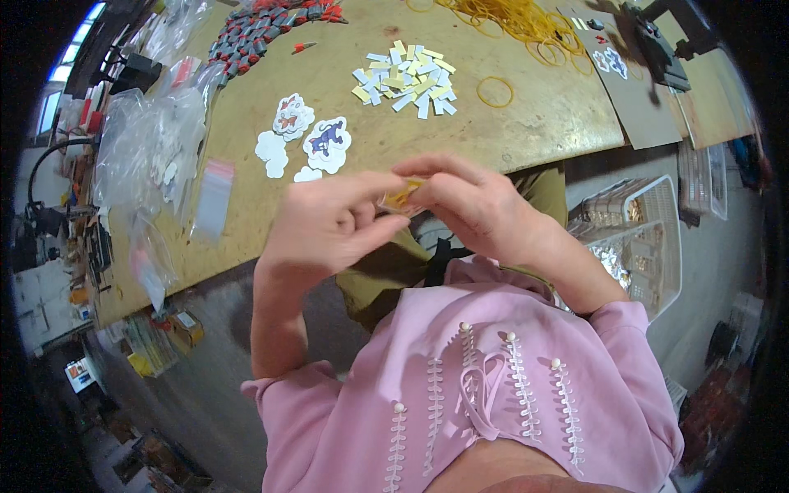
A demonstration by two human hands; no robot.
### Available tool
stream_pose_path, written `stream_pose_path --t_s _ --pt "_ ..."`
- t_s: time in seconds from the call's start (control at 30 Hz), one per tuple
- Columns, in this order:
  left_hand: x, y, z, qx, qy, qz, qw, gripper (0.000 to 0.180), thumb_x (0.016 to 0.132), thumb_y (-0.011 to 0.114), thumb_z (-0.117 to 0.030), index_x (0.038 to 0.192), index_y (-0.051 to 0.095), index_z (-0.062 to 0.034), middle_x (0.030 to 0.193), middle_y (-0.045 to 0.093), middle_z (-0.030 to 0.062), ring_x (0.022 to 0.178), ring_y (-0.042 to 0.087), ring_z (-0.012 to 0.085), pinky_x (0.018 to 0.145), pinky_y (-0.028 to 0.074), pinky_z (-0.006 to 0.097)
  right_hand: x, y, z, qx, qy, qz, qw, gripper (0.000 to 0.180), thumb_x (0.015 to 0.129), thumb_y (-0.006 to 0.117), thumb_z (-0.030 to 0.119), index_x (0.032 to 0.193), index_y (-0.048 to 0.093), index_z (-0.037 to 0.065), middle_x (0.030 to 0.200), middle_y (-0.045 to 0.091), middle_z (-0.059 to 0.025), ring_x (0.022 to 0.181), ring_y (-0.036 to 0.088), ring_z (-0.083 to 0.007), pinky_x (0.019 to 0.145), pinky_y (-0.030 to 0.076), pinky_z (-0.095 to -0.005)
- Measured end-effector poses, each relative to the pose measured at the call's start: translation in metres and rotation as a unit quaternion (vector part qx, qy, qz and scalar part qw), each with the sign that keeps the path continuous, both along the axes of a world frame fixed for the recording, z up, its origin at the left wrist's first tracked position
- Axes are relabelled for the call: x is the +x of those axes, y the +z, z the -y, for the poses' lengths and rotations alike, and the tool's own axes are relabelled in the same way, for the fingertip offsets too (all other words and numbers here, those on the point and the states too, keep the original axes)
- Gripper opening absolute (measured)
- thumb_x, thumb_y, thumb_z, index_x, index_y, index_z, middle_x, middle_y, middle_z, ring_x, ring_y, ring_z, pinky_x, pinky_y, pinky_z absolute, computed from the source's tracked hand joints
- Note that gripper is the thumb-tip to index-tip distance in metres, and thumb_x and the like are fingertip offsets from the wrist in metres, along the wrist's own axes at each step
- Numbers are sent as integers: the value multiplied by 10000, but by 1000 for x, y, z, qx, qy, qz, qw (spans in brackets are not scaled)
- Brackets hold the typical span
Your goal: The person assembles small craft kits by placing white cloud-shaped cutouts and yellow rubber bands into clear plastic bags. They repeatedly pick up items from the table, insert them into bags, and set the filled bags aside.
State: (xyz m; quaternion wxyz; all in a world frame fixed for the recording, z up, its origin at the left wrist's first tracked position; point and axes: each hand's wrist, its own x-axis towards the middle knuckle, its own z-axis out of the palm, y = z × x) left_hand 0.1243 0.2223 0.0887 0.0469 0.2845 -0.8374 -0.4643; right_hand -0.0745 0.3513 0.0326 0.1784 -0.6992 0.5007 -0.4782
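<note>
My left hand [325, 218] and my right hand [481, 201] meet over the table's near edge. Between their fingertips is a small clear plastic bag [401, 197] with something yellow in or around it; motion blur hides the details. Both hands are closed on it, the left thumb below and the right fingers bent over the top. Just beyond my left hand lie white die-cut cards, one stack with an orange-red figure [292, 117] and one with a dark purple figure [328, 145]. Blank white cut-outs [271, 154] lie beside them.
A pile of yellow and white strips [407, 78] sits mid-table, near a single yellow rubber band [495, 92]. More rubber bands [526, 25] heap at the back right. Grey-red small pieces [255, 41] cluster back left. Zip bags [214, 197] lie left; a white basket [657, 246] stands right.
</note>
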Motion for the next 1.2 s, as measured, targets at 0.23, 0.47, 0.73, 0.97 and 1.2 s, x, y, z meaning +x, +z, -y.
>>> stream_pose_path --t_s 0.23,0.47,0.73,0.97,1.2 --pt "-6 -48 -7 36 104 -249 962 151 906 807 -6 1052 767 -16 997 733 34 857 668 100 743 533 242 -9 6 2 -11 -44 -14 999 255 871 697 -128 1080 688 17 1273 685 -173 1073 725 -324 860 607 -373" --pt "-17 -62 -19 -26 139 -315 939 49 964 749 -8 1013 743 0 934 739 64 833 684 125 760 553 277 -10 7 6 42 -39 64 996 223 905 720 -74 1103 708 28 1193 683 -140 1089 695 -271 910 573 -362" --pt "-25 -62 -32 127 147 -338 921 51 989 729 1 1038 721 13 1023 743 43 852 685 82 769 561 234 -20 5 5 180 33 100 978 97 977 711 9 1071 707 -13 1155 683 -113 1010 689 -232 860 572 -348" --pt "-27 -70 -33 124 131 -365 913 84 998 724 4 1079 706 5 1001 711 7 849 641 34 731 523 197 -24 6 -2 134 13 98 986 141 963 740 5 1102 717 -10 1141 715 -101 1022 709 -201 867 580 -328" --pt "-29 -71 -42 129 178 -392 893 59 1012 706 -6 1059 673 -16 1000 692 -9 829 594 11 705 489 182 -19 -1 -12 210 -29 423 881 139 1001 684 12 1135 696 -24 1060 751 -56 986 715 -114 884 587 -306"
